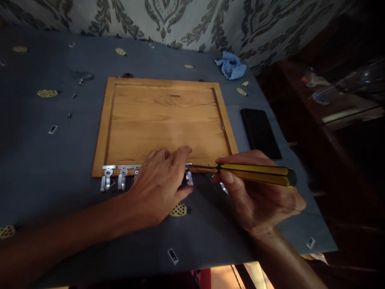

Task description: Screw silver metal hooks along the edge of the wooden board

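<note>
While the left hand point(159, 184), fingers close together, presses the hook rail point(120, 167) against the near edge of the wooden board point(165, 116), hold the screwdriver point(255, 173), clasped by the curled fingers of the right hand point(261, 200), straight and level, tip seated firmly at the rail, to avoid slipping.

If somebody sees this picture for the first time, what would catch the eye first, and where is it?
The light wooden board in the middle of the blue-covered table stands out first. At its near edge, the left hand rests on a metal hook rail, while the right hand holds a yellow-and-black screwdriver with its tip at the rail. A black phone lies right of the board.
</note>
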`<state>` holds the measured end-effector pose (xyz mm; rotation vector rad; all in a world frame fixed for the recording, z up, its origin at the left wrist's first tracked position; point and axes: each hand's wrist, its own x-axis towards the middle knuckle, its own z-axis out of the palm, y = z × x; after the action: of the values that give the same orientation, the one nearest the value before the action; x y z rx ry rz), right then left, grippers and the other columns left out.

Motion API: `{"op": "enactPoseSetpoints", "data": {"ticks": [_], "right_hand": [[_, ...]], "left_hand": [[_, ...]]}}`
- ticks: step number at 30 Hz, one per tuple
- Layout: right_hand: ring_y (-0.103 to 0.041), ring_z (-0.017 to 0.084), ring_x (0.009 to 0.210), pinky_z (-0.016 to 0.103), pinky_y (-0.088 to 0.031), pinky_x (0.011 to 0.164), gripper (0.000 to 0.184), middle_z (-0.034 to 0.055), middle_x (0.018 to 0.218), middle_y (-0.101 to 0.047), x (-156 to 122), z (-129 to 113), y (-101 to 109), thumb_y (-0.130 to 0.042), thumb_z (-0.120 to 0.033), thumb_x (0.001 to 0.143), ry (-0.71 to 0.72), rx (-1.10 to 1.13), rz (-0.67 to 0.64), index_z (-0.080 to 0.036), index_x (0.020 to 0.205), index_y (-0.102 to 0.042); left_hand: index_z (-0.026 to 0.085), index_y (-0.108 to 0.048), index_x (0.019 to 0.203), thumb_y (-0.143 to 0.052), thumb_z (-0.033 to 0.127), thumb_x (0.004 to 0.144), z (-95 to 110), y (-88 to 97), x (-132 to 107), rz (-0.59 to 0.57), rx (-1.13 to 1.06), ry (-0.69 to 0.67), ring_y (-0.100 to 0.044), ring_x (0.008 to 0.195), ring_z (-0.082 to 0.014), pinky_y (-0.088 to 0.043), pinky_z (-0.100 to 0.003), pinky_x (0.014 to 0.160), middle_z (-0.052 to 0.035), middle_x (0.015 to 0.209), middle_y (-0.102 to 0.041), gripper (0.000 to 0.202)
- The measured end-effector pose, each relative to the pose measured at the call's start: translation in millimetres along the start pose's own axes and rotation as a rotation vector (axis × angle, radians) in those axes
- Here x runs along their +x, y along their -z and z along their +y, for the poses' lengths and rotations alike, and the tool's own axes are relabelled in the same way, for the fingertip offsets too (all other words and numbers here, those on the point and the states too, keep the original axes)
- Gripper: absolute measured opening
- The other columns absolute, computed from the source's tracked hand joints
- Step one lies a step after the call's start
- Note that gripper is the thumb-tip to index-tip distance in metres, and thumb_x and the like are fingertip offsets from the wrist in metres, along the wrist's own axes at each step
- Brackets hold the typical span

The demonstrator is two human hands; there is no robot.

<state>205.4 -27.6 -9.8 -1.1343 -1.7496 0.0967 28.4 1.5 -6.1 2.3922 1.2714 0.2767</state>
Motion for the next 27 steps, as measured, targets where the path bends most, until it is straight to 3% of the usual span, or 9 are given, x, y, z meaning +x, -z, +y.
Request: {"op": "enactPoseSetpoints", "data": {"ticks": [4,8,15,19,27], "right_hand": [[-0.065,0.018,0.066,0.036,-0.055,0.054,0.018,0.0015,0.081,-0.071,-1.1,-2.7,1.8,-0.069,-0.016,0.083,-0.069,0.017,-0.014,-0.028,0.098,-0.069],[-0.065,0.020,0.066,0.038,-0.055,0.053,0.008,0.0035,0.081,-0.071,-3.9,-1.7,5.8,-0.068,-0.021,0.084,-0.080,-0.007,0.056,-0.028,0.087,-0.072],[-0.063,0.017,0.060,0.035,-0.053,0.049,0.017,0.0022,0.081,-0.072,-5.0,-2.5,8.5,-0.068,-0.020,0.085,-0.076,0.029,0.052,-0.029,0.097,-0.074],[-0.064,0.016,0.062,0.034,-0.054,0.051,0.014,0.0011,0.083,-0.072,-4.7,-5.6,6.8,-0.069,-0.019,0.084,-0.140,0.011,0.026,-0.028,0.093,-0.073],[-0.065,0.021,0.069,0.041,-0.058,0.056,0.017,0.0012,0.081,-0.070,-4.3,-1.6,1.8,-0.074,-0.018,0.080,-0.124,0.129,0.032,-0.029,0.093,-0.072]], "left_hand": [[0.019,-0.045,0.121,-0.076,0.029,0.077,0.2,-0.8,-1.0,0.021,0.009,-0.011,-0.058,0.094,-0.0274,-0.046,-0.043,0.084,-0.0049,0.098,-0.065,0.054],[0.019,-0.046,0.116,-0.078,0.029,0.076,-0.4,-2.2,-1.3,0.060,0.023,-0.027,-0.057,0.092,-0.0268,-0.045,-0.042,0.083,-0.0040,0.095,-0.064,0.052],[0.018,-0.043,0.118,-0.079,0.029,0.075,-2.8,-4.8,-2.6,0.091,0.017,-0.065,-0.057,0.093,-0.0269,-0.044,-0.041,0.083,-0.0045,0.097,-0.065,0.057],[0.018,-0.042,0.119,-0.078,0.029,0.076,-3.2,-5.1,-3.2,0.090,0.014,-0.067,-0.057,0.093,-0.0268,-0.044,-0.041,0.083,-0.0040,0.097,-0.065,0.058],[0.019,-0.044,0.117,-0.076,0.029,0.077,-2.3,-3.1,-0.9,0.051,-0.003,-0.040,-0.058,0.095,-0.0275,-0.043,-0.042,0.085,-0.0054,0.100,-0.065,0.052]]}}
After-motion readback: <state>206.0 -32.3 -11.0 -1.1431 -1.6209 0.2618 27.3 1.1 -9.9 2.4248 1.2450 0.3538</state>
